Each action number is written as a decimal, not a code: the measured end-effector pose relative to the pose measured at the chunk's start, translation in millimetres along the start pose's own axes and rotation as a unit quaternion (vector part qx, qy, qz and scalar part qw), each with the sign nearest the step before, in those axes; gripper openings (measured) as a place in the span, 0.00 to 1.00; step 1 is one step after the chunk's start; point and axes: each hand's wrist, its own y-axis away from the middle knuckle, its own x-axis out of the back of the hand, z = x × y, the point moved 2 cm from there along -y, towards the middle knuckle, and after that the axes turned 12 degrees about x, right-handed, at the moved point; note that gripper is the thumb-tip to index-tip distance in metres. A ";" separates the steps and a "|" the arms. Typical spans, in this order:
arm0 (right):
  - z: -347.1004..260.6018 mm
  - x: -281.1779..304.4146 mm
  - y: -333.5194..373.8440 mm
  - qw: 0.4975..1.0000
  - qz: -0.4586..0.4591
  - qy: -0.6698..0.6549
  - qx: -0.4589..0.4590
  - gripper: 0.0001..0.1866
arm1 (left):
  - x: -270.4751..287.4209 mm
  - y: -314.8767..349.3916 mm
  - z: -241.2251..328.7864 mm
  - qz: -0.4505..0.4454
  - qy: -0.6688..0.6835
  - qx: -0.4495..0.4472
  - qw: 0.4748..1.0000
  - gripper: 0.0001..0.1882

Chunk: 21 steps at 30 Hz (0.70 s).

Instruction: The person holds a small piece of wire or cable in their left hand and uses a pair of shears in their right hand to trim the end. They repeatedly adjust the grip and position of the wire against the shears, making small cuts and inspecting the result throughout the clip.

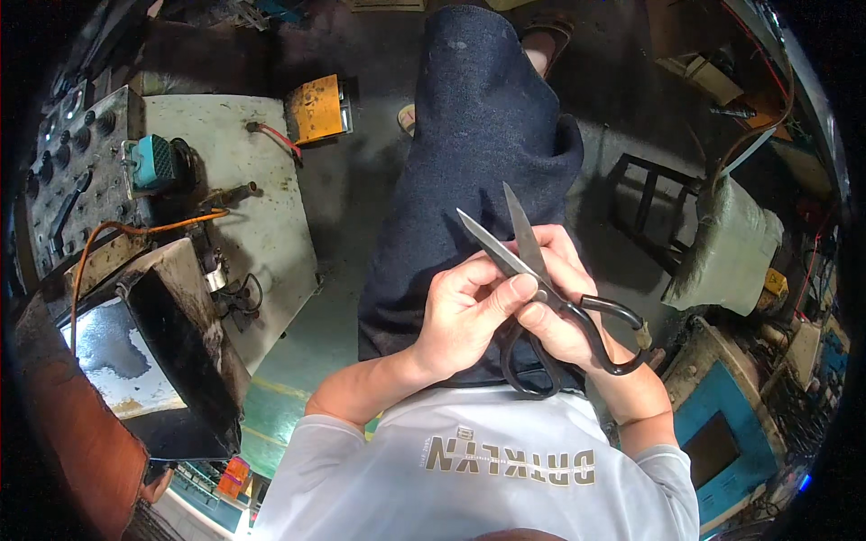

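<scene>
A pair of scissors (pixel 545 293) with black loop handles and grey metal blades is held in front of my lap, blades parted and pointing away from me. My left hand (pixel 460 311) pinches it near the pivot, thumb lying across the base of the blades. On the other side, my right hand (pixel 561 288) grips around the pivot with its thumb just below my left thumb; its fingers pass behind the blades and are partly hidden. Both handle loops hang free of my fingers, spread toward my body. Dark blue trousers (pixel 469 135) lie behind the scissors.
At left stands a stained pale machine table (pixel 280 216) beside a panel with dark knobs (pixel 81 140). An orange cable (pixel 135 228) runs over it. A yellow metal piece (pixel 317 108) juts from its far end. To the right are a wrapped pale bundle (pixel 726 248) and a blue-fronted cabinet (pixel 722 442).
</scene>
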 end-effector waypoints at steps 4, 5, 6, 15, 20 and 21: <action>-6.7 1.1 1.9 0.984 0.034 -0.129 -0.117 0.29 | 5.6 2.0 -1.3 -0.036 0.043 0.031 0.998 0.15; -4.4 3.0 3.4 0.979 0.046 -0.165 -0.115 0.29 | 6.9 3.6 0.1 -0.051 0.081 0.052 0.994 0.15; -2.8 6.0 1.1 0.980 0.052 -0.172 -0.081 0.29 | 7.4 4.4 5.5 -0.087 0.112 0.055 0.988 0.19; 1.3 13.0 -10.7 0.895 0.165 -0.391 -0.134 0.14 | 38.9 5.8 10.4 -0.302 0.450 0.145 0.828 0.35; -6.9 6.4 -22.9 0.903 0.096 -0.336 -0.250 0.18 | 38.5 -2.6 10.8 -0.376 0.491 0.119 0.777 0.35; -7.3 5.1 -24.1 0.906 0.079 -0.337 -0.243 0.19 | 38.4 -4.1 10.6 -0.382 0.490 0.117 0.775 0.34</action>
